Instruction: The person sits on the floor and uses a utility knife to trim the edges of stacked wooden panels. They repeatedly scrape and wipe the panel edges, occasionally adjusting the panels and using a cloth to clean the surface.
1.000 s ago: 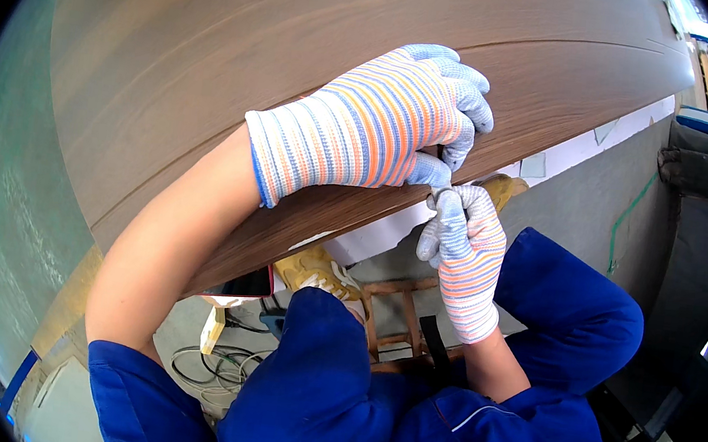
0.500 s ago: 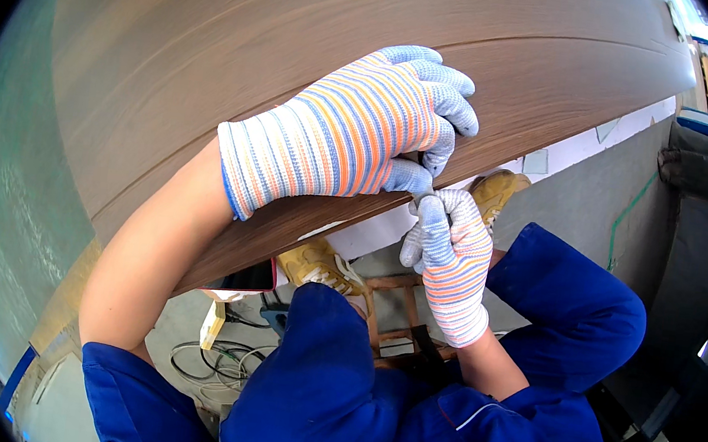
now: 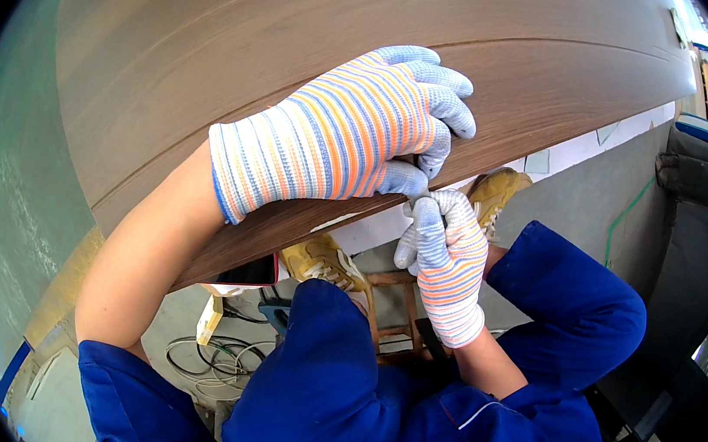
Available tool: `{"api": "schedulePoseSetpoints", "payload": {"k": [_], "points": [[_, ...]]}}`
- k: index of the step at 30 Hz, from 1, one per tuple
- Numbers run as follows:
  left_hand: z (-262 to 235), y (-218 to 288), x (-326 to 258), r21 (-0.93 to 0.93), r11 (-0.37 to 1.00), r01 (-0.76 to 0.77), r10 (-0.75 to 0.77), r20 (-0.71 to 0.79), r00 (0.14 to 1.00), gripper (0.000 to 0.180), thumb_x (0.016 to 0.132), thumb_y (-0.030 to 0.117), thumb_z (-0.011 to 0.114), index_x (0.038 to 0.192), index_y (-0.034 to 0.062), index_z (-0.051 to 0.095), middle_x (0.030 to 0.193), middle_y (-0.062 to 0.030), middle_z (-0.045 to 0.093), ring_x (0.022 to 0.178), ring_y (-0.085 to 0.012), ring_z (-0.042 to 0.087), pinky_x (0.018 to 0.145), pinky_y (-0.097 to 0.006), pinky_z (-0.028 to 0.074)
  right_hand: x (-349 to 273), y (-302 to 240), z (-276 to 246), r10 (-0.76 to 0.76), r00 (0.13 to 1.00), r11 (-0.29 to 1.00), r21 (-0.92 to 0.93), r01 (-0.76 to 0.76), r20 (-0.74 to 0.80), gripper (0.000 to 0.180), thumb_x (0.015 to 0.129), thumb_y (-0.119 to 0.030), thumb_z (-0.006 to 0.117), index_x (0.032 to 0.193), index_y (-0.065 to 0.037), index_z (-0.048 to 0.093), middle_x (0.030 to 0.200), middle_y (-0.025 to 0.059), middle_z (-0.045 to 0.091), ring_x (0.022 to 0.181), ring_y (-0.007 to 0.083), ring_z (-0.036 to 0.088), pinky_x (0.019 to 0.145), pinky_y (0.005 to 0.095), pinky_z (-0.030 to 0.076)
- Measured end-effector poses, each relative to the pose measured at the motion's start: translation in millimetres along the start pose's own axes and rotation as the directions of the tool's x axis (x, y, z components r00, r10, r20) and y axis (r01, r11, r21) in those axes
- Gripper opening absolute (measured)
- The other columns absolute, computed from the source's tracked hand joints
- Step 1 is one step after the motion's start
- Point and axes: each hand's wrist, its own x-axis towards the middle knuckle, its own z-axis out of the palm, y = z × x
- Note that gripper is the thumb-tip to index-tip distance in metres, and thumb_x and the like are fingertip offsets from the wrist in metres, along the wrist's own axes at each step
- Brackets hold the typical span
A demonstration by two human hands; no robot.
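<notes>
A large brown wood-grain panel (image 3: 552, 91) lies before me, a groove running along it. My left hand (image 3: 351, 129), in a striped knit glove with grey-blue fingertips, rests on the panel near its front edge. Its thumb and forefinger are pinched together at that edge. Just below, my right hand (image 3: 452, 263), gloved alike, is closed with its thumb and fingers drawn together. The fingertips of both hands meet at the panel's edge. A small greyish bit shows between them, too hidden to name.
Below the panel are my yellow shoes (image 3: 323, 263), a wooden stool (image 3: 397, 304) and coiled cables (image 3: 220, 361) on the floor. A green surface (image 3: 9, 147) lies at the left. Dark padded furniture (image 3: 699, 260) stands at the right. White sheet material (image 3: 585, 143) shows under the panel's edge.
Both hands have shifted very slightly left in the picture, and the whole view has moved a little. Their grip at the panel's edge looks the same.
</notes>
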Motion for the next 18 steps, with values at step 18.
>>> {"api": "schedulePoseSetpoints", "payload": {"k": [18], "points": [[-9, 21, -68, 0.008, 1.0, 0.018, -0.017, -0.031, 0.999, 0.011, 0.071, 0.019, 0.069, 0.069, 0.011, 0.062, 0.113, -0.004, 0.061, 0.121, -0.0285, 0.047, 0.105, -0.047, 0.031, -33, 3, 51, 0.008, 0.999, 0.999, 0.05, -0.009, 0.037, 0.019, 0.092, -0.02, 0.058, 0.091, -0.001, 0.059, 0.065, 0.0047, 0.059, 0.051, 0.0096, 0.058, 0.046, 0.0242, 0.044]]}}
